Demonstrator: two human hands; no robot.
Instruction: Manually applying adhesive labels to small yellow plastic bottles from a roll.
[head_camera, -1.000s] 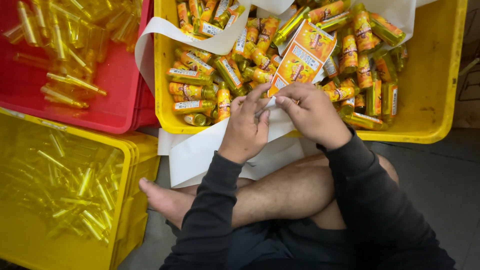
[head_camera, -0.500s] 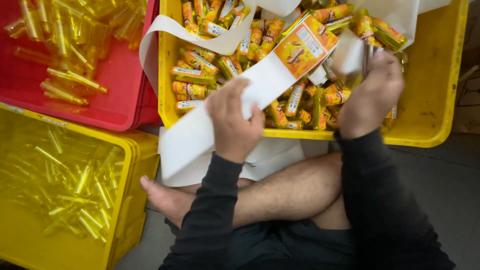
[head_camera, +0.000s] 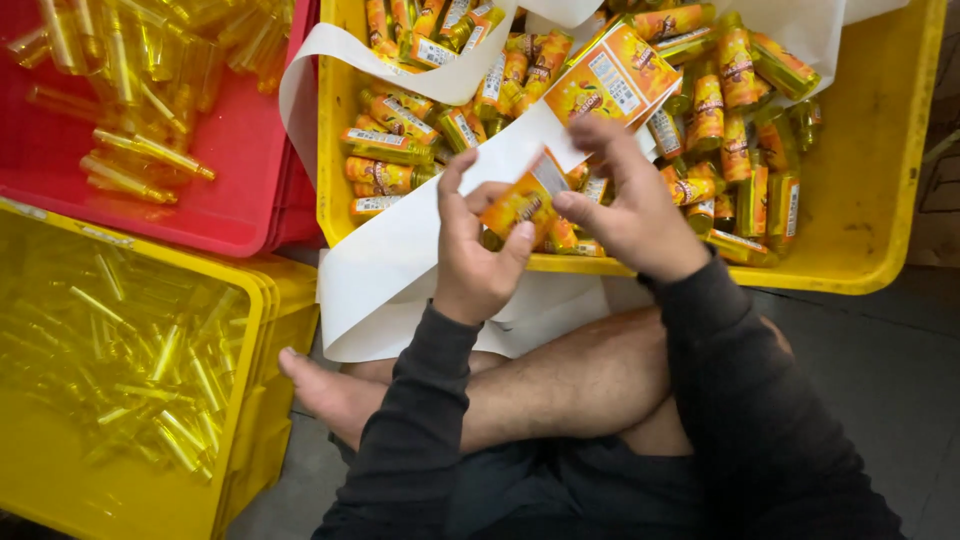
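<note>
My left hand (head_camera: 478, 250) and my right hand (head_camera: 628, 200) meet over the front rim of a yellow crate (head_camera: 860, 220). Between their fingers they hold a small bottle with an orange label (head_camera: 528, 200). A white backing strip (head_camera: 410, 250) runs from my lap up to an orange label (head_camera: 615, 75) still on it, above my right hand. The crate is full of several small labelled bottles (head_camera: 720, 110). I sit cross-legged with a bare leg (head_camera: 560, 385) below my arms.
A red crate (head_camera: 230, 170) at the upper left and a yellow crate (head_camera: 255, 330) at the lower left both hold several clear yellow bottles without labels. More white strip (head_camera: 330, 45) loops over the crate's left rim. Grey floor shows at the right.
My right hand came back from inside the crate to meet my left hand. Both hands now hold a bottle with an orange label between them, lower than the raised strip of half a second ago.
</note>
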